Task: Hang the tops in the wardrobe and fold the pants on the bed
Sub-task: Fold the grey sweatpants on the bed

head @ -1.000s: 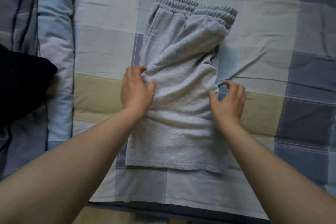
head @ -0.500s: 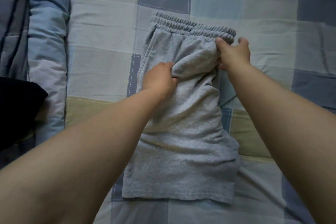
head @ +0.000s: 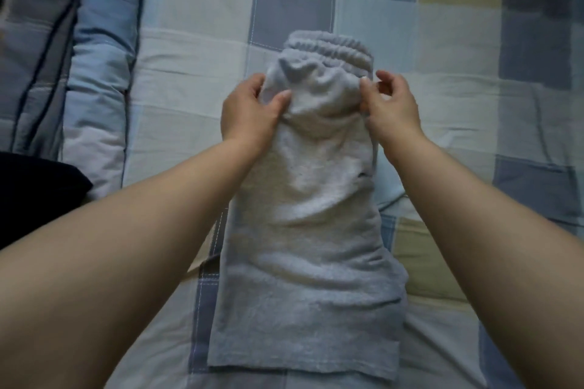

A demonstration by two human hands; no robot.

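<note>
Where the frame cuts off at the left edge, a dark garment [head: 34, 196] lies only partly in view, its shape and kind impossible to make out. Beside it a quilted blue comforter [head: 101, 50] runs up the bed, its far end also cut off. The left hand [head: 249, 114] pinches the near left side of a raised fold of the grey pants [head: 309, 230], thumb on top and fingers tucked behind the cloth, out of sight. The pants lie lengthwise in the middle of the checked bedsheet [head: 458, 104], elastic waistband farthest from the person, hem nearest. The right hand [head: 392, 110] pinches the fold's right side, fingers curled; how much cloth it holds is hard to see. Both forearms cover parts of the sheet.
</note>
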